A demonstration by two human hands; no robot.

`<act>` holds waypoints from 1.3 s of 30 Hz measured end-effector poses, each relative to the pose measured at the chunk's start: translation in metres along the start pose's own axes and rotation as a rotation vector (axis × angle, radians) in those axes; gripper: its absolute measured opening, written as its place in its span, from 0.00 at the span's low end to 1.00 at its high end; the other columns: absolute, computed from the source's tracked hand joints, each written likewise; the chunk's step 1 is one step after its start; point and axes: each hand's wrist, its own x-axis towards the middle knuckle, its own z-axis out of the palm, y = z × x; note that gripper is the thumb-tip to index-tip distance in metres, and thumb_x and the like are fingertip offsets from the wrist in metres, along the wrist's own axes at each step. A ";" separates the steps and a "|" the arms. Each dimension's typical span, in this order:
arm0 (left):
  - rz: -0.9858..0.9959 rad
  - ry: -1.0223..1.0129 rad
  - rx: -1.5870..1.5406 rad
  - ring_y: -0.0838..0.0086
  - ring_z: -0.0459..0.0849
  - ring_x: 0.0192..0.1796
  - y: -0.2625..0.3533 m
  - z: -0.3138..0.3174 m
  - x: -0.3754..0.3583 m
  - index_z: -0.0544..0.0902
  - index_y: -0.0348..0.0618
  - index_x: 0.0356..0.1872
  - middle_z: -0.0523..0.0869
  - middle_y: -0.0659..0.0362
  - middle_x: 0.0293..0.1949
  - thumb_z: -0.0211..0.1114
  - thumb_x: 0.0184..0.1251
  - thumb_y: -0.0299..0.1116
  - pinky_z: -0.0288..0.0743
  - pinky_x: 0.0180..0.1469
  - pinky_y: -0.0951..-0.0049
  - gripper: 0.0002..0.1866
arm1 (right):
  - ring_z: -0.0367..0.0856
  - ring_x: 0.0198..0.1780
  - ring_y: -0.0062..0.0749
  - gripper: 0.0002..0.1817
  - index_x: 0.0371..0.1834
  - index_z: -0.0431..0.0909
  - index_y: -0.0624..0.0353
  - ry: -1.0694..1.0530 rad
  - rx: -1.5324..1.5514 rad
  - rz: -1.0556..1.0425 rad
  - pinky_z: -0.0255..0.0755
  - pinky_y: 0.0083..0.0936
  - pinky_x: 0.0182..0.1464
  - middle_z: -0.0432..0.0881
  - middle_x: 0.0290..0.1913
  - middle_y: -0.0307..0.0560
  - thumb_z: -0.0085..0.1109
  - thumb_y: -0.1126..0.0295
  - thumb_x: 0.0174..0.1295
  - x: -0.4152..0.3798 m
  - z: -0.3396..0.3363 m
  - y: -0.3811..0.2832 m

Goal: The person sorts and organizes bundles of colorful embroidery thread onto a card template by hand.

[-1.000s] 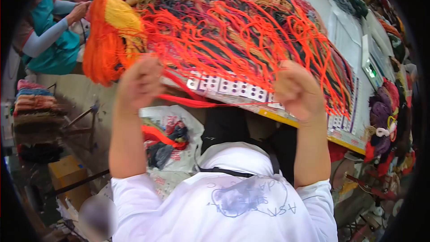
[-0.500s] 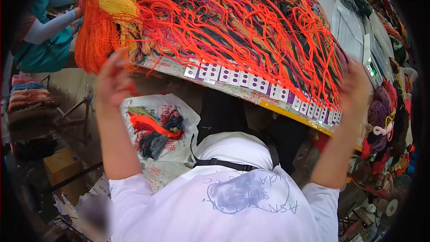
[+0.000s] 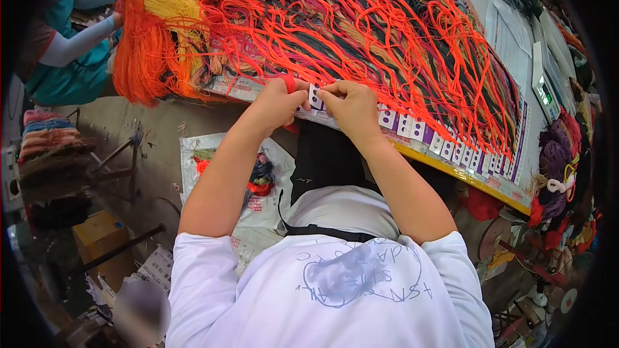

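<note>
At the table's near edge, my left hand (image 3: 278, 103) is closed around red-orange yarn (image 3: 291, 84), which loops over its fingers and hangs below. Just to its right, my right hand (image 3: 351, 106) pinches a white card (image 3: 315, 96) with dark holes; the card lies between the two hands. Orange, maroon, black and tan yarn strands (image 3: 361, 32) cover the table beyond them. More punched cards (image 3: 418, 130) line the table edge to the right, with orange strands reaching them.
A bundle of orange yarn (image 3: 138, 58) hangs off the table's left end near a co-worker's sleeved arms (image 3: 80, 42). A digital scale (image 3: 545, 96) stands at the right. Below the table is a plastic sack (image 3: 277, 161) with yarn scraps.
Both hands have come inward from far apart and now meet at the table edge around a card. The view has shifted slightly.
</note>
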 end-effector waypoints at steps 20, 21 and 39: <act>0.299 0.146 -0.511 0.76 0.74 0.25 0.008 -0.054 -0.001 0.75 0.43 0.29 0.78 0.61 0.24 0.53 0.63 0.29 0.70 0.30 0.75 0.05 | 0.81 0.36 0.41 0.04 0.32 0.81 0.57 0.013 -0.752 -0.355 0.76 0.37 0.37 0.77 0.36 0.44 0.60 0.71 0.54 -0.009 -0.014 -0.006; 0.324 0.038 -0.682 0.75 0.75 0.29 0.011 -0.057 -0.006 0.75 0.42 0.29 0.78 0.60 0.26 0.53 0.63 0.29 0.71 0.35 0.73 0.05 | 0.81 0.36 0.41 0.04 0.32 0.81 0.57 0.012 -0.750 -0.357 0.76 0.37 0.37 0.77 0.36 0.44 0.60 0.71 0.54 -0.008 -0.015 -0.006; 0.418 -0.101 -0.763 0.71 0.84 0.35 0.021 -0.050 -0.007 0.69 0.41 0.58 0.83 0.47 0.46 0.54 0.68 0.25 0.78 0.41 0.71 0.18 | 0.79 0.29 0.53 0.12 0.43 0.65 0.60 -0.105 -0.429 -0.365 0.70 0.45 0.31 0.78 0.26 0.54 0.53 0.74 0.58 -0.001 -0.024 -0.013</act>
